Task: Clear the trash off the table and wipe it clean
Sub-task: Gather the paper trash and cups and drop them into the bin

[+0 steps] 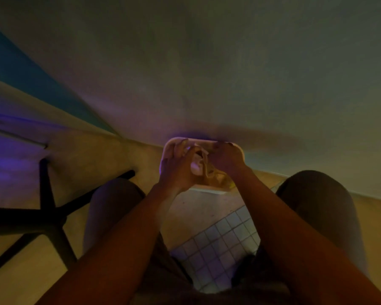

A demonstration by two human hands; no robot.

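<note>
The view is dim and blurred. Both hands meet at the near edge of the grey table (229, 73). My left hand (177, 168) and my right hand (228, 159) both grip a crumpled yellowish wrapper (211, 173) between them. They hold it over a pale rectangular tray (207, 189) that juts out past the table's edge. My fingers hide most of the tray and whatever lies in it.
Black crossed furniture legs (48, 208) stand at the left on the floor. My knees (317, 205) frame a patch of small white floor tiles (218, 238) below the hands. A teal strip (31, 75) runs along the table's far left side.
</note>
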